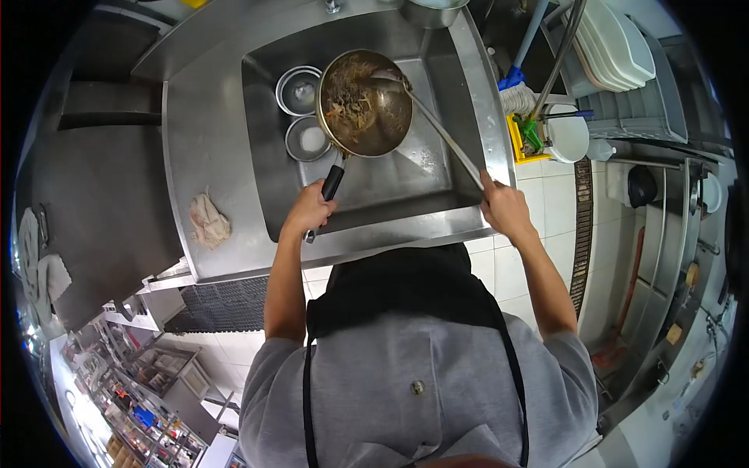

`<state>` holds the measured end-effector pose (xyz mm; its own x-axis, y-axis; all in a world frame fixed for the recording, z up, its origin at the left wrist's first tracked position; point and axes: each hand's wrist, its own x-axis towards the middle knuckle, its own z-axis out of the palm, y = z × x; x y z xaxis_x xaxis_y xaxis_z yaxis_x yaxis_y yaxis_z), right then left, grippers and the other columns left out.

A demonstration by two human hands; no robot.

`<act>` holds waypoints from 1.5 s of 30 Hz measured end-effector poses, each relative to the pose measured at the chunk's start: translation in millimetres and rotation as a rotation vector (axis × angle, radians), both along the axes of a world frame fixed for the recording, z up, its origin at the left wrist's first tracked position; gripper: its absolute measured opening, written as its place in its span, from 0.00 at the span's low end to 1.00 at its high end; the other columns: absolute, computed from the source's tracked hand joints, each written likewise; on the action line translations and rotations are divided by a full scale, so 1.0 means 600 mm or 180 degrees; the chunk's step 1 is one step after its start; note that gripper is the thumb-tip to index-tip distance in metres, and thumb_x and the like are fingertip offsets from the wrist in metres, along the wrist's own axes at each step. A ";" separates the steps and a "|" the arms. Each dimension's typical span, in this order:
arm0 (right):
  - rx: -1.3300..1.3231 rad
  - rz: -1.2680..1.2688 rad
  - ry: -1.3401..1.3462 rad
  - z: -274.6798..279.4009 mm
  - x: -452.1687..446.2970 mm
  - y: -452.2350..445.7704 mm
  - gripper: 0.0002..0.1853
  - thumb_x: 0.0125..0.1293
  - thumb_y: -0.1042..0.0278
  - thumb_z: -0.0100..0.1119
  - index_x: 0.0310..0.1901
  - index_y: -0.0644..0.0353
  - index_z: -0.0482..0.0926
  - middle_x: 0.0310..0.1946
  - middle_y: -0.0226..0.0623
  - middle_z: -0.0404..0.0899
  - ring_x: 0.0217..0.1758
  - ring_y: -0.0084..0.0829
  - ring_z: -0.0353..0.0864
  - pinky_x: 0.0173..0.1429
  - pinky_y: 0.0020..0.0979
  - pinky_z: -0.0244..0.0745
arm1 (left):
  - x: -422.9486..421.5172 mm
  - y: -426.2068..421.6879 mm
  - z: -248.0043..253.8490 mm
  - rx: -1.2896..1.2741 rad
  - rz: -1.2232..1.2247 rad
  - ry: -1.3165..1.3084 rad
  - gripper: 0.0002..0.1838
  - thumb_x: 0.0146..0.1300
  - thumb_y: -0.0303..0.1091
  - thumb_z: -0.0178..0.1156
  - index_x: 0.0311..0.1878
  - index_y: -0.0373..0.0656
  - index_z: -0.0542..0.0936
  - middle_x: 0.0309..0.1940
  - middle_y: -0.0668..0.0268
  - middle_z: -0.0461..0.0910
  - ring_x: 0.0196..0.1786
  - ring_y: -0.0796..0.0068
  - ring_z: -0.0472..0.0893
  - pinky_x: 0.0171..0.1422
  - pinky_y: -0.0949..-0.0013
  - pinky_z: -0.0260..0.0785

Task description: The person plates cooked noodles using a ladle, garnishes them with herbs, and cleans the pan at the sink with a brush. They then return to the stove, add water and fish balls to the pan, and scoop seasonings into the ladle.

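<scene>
My left hand is closed round the black handle of a pan, which is tilted over the sink. Brown and orange food scraps lie in the pan. In my right hand is the long metal handle of a ladle; its head rests inside the pan at the upper right. Two round metal bowls, one above the other, sit in the sink just left of the pan, partly behind it.
A crumpled cloth lies on the steel counter at the left. Another metal pot stands at the sink's back edge, near a faucet. Right of the sink are a white bucket, mop handles and stacked white tubs.
</scene>
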<state>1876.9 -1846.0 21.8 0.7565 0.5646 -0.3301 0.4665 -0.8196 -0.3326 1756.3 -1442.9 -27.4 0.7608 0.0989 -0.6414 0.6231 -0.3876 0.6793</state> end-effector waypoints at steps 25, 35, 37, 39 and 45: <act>0.2772 -0.2419 0.3518 0.105 -0.177 0.038 0.24 0.55 0.82 0.60 0.56 0.67 0.77 0.21 0.30 0.73 0.15 0.19 0.70 0.20 0.20 0.66 | 0.077 0.039 -0.075 0.2395 -0.0074 -0.2179 0.15 0.59 0.37 0.67 0.45 0.41 0.78 0.37 0.54 0.83 0.43 0.51 0.83 0.46 0.51 0.75; 0.2303 -0.1977 0.3343 0.130 -0.190 0.076 0.15 0.57 0.83 0.59 0.48 0.63 0.77 0.22 0.24 0.72 0.21 0.17 0.71 0.25 0.22 0.68 | 0.258 -0.030 -0.061 0.2722 -0.0485 -0.1658 0.13 0.64 0.40 0.60 0.42 0.40 0.82 0.37 0.50 0.85 0.40 0.45 0.85 0.46 0.47 0.78; 0.2231 -0.1939 0.3331 0.122 -0.194 0.080 0.20 0.57 0.83 0.59 0.54 0.66 0.77 0.21 0.23 0.70 0.21 0.16 0.69 0.25 0.22 0.67 | 0.263 -0.028 -0.084 0.2710 -0.0435 -0.1361 0.13 0.63 0.40 0.61 0.45 0.43 0.82 0.35 0.49 0.84 0.40 0.44 0.84 0.47 0.45 0.76; 0.2276 -0.1914 0.3326 0.103 -0.190 0.081 0.23 0.57 0.83 0.59 0.57 0.65 0.77 0.21 0.22 0.70 0.21 0.16 0.69 0.25 0.22 0.66 | 0.251 -0.029 -0.071 0.2562 -0.0340 -0.1469 0.12 0.62 0.40 0.61 0.43 0.43 0.82 0.34 0.48 0.85 0.39 0.43 0.84 0.46 0.45 0.76; 0.1886 -0.2089 0.2355 0.049 -0.154 0.134 0.10 0.54 0.79 0.58 0.40 0.66 0.77 0.20 0.25 0.70 0.21 0.21 0.70 0.26 0.28 0.67 | 0.385 0.061 0.003 0.2096 0.0004 -0.2760 0.15 0.60 0.34 0.64 0.48 0.39 0.80 0.46 0.47 0.80 0.49 0.42 0.80 0.50 0.48 0.74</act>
